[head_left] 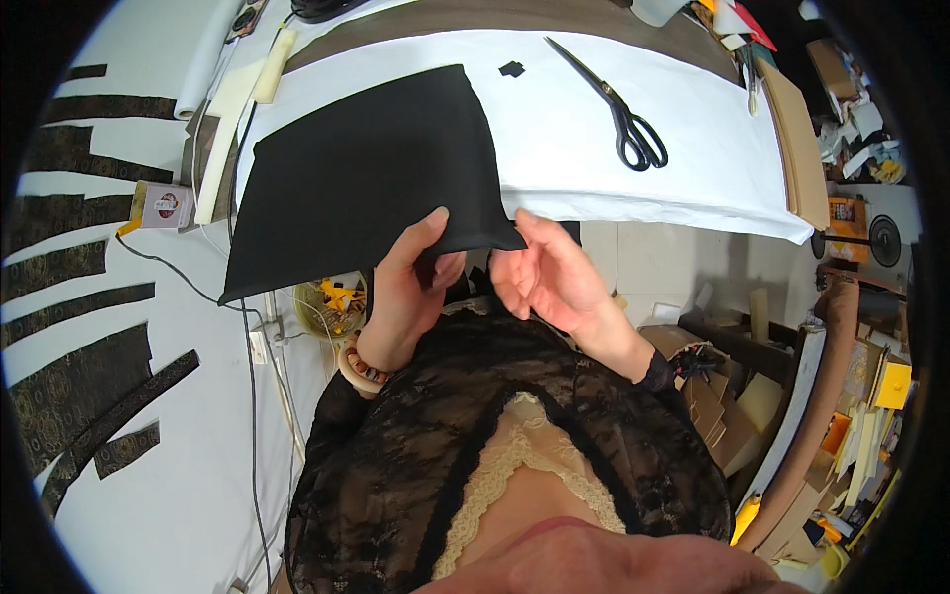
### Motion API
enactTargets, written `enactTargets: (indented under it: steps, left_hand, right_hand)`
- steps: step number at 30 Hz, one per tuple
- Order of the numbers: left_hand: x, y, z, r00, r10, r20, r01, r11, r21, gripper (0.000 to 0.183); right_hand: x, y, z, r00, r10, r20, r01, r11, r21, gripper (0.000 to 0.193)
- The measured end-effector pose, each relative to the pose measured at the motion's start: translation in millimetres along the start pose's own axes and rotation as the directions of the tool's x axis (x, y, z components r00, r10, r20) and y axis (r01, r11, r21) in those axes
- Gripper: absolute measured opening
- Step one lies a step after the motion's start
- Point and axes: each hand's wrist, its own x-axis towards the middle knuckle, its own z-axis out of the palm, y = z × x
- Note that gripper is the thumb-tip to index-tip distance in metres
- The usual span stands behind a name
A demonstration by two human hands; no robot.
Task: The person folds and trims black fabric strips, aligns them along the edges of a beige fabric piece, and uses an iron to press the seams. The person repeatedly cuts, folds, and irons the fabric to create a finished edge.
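Closest to us, there's a set of chunky bracelets pushed down at the left wrist, and just past it the left hand has its thumb flat on top of the black cloth with the fingers tucked underneath, so that grip is pinching the near edge, probably to keep it from sliding. The right hand is right beside it, grip closed thumb-to-finger on the near right corner; we'd guess two holds close together keep that short bit of edge taut. Its lower fingers curl under in shadow, so we honestly can't swear to what they're doing. The cloth itself spreads away from the hands over the left part of the white-covered worktop, which looks like it takes most of the weight, while the near edge is held out past the rim. Farther on, the scissors lie off to the right, handles toward the person, which seems handy for grabbing and clear of the cloth. Beyond those there's a small black scrap, then brown fabric along the far side.
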Motion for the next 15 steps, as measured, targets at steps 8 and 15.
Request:
enactTargets:
  steps: [8,15]
  left_hand:
    - [-12.4,1.5,11.2,0.997,0.031,-0.065,-0.034,0.998,-0.053,0.026]
    - [-14.4,1.8,10.5,0.991,-0.121,-0.054,0.122,0.992,0.017,0.034]
  right_hand:
    - [6.6,5.3,10.5,0.991,0.028,0.133,-0.029,1.0,0.008,0.032]
    - [6.2,3.8,3.4,0.982,0.031,0.185,-0.024,0.999,-0.04,0.03]
